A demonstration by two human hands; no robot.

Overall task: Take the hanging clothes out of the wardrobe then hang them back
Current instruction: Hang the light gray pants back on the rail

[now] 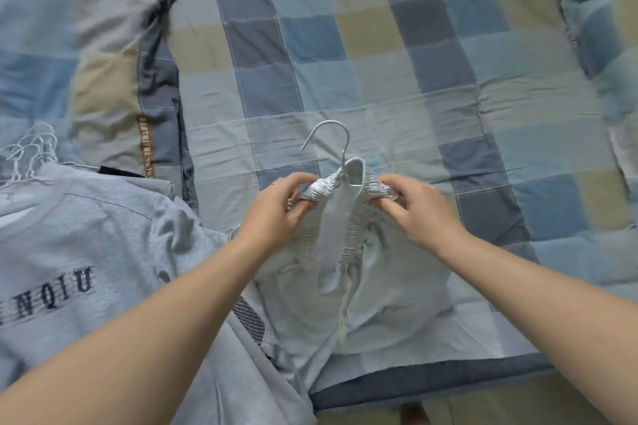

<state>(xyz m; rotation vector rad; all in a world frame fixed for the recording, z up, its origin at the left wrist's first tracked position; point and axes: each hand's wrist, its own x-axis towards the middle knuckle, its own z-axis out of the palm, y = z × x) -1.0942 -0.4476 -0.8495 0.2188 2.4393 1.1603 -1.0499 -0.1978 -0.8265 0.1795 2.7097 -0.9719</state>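
Left hand: the left hand (276, 207) has its fingers curled, pinching the left end of the gathered elastic waistband (355, 167).
Right hand: the right hand (419, 209) pinches the waistband's right end, thumb on top and fingers tucked under.
Garment: the pale whitish drawstring shorts (379, 286) spread from both grips toward the person and lie flat on the bed.
Hanger: a white wire hanger (346, 141) rises between the two grips, its hook pointing away from the person. Its shoulders are hidden inside the waistband.
Left of the grip: a grey cotton T-shirt with dark printed letters (103, 235) lies just beside the left forearm. A cluster of white wire hanger hooks (31, 148) sticks out beyond its collar.
Beyond the grip: a blue, grey and beige checked quilt (379, 62) covers the bed. A grey garment with an orange lettered strip (162, 97) lies to the far left.
Right of the grip: a matching checked pillow (607, 38) sits well apart, at the frame's edge.
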